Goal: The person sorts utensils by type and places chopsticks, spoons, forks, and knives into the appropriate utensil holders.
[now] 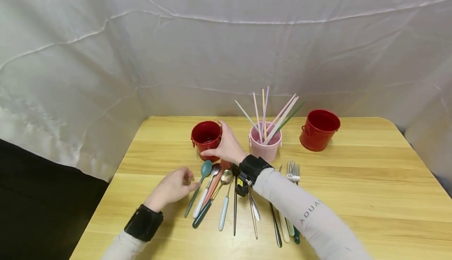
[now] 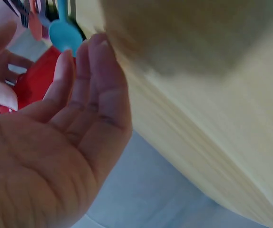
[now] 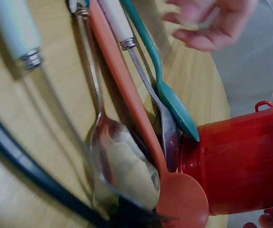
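My right hand (image 1: 230, 146) grips the small red bucket (image 1: 198, 145) at the table's back left, thumb and fingers spread around its side near the rim. In the right wrist view the bucket (image 3: 246, 161) stands just beyond the spoon heads. My left hand (image 1: 173, 189) is held beside the teal spoon (image 1: 206, 169), its fingers loosely bent with nothing between them. Its palm shows bare in the left wrist view. Next to the teal spoon lie a white-handled spoon (image 1: 215, 169), a coral spoon (image 3: 127, 80) and a spoon with a dark green handle (image 1: 202, 214).
A pink bucket (image 1: 263, 152) holding several thin coloured sticks stands at the back middle. Another red bucket (image 1: 315, 139) is farther right. Forks (image 1: 293, 171) and more long-handled cutlery lie under and beside my right forearm. A grey cloth (image 1: 226, 63) hangs behind the table.
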### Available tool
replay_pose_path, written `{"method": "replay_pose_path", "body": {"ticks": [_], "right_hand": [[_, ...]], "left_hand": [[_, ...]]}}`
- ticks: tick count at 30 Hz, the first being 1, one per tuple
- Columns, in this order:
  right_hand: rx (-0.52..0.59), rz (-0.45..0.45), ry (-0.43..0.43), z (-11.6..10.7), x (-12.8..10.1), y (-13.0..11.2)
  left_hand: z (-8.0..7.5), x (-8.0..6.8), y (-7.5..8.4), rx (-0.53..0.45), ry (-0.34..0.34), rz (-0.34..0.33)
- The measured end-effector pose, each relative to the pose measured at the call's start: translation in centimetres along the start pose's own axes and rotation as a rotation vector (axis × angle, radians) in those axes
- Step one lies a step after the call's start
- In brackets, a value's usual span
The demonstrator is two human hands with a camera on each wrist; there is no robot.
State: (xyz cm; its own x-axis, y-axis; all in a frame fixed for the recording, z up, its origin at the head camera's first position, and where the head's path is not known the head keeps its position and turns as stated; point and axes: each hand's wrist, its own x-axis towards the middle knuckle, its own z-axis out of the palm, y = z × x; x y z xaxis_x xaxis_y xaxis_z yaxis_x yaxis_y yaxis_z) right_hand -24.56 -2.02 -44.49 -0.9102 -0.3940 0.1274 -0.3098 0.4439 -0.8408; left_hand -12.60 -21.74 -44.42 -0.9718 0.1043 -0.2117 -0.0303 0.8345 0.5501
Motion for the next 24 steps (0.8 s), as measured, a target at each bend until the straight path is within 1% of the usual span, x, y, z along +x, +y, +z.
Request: {"method": "replay_pose_path", "body": {"ticks": [3, 5, 10, 13, 18, 24], "right_hand": [[0.047, 0.000, 0.004, 0.4, 0.4, 0.0], [0.059, 0.006, 0.010, 0.7, 0.6, 0.0], [0.051, 0.002, 0.035, 1.3, 1.3, 0.2], [0.050, -0.018, 0.046, 1.5, 1.7, 0.5], [0.052, -0.023, 0.038, 1.2, 1.9, 0.9], [0.063, -0.026, 0.004, 0.5, 1.8, 1.2]], "left_hand": [[0.5, -0.6, 0.1, 0.004, -0.033, -0.023], [0.9, -0.8, 0.1, 0.010, -0.035, -0.034], [1.7, -0.8, 0.2, 0.050, 0.004, -0.052], [1.9, -0.6, 0.4, 0.082, 0.027, -0.047], [2.2, 0.0, 0.7, 0.140, 0.044, -0.045], [2.4, 0.5, 0.8, 0.161, 0.053, -0.038]]}}
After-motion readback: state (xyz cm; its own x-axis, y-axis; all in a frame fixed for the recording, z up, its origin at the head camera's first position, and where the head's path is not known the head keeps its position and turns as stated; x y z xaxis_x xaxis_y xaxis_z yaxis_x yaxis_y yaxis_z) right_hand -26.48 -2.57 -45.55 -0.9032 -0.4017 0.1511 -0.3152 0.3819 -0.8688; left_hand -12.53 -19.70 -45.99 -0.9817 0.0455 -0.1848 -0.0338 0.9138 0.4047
